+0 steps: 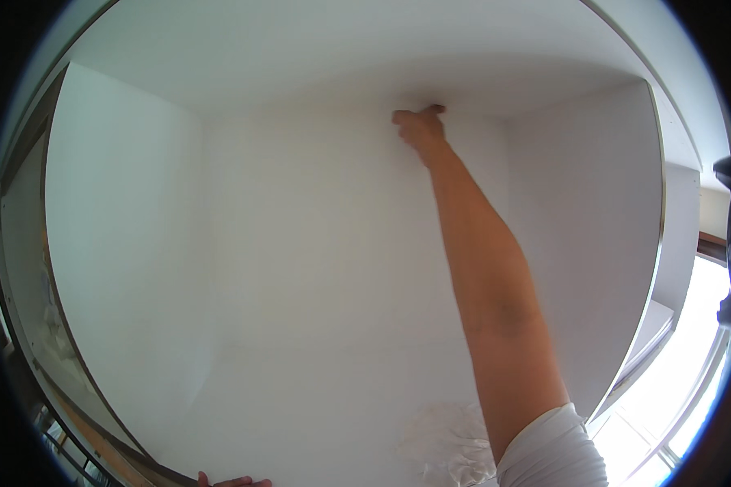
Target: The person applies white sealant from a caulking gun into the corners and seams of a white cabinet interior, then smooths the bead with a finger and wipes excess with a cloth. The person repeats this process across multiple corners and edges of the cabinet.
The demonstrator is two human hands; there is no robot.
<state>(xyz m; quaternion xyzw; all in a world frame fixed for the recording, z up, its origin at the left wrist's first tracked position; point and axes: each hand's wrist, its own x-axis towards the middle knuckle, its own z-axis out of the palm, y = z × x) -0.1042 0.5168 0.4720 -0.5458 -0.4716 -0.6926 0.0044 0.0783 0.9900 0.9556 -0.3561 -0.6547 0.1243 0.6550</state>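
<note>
Inside a white, box-like cabinet (333, 235), my right arm stretches far up and in. My right hand (421, 130) is at the top of the back wall, where it meets the upper panel (333, 61). Two digits stick out to either side, spread apart; the other fingers are hidden behind the hand, and no held item shows. My left hand (234, 482) is barely in view at the lower edge, its fingers lying outstretched by the cabinet's bottom front edge.
Crumpled clear plastic (463, 446) lies low in the cabinet beside my right sleeve. Side panels (122, 243) bound the space left and right. A neighbouring compartment at far left holds pale items (55, 333). A bright window (690, 349) is beyond the right side.
</note>
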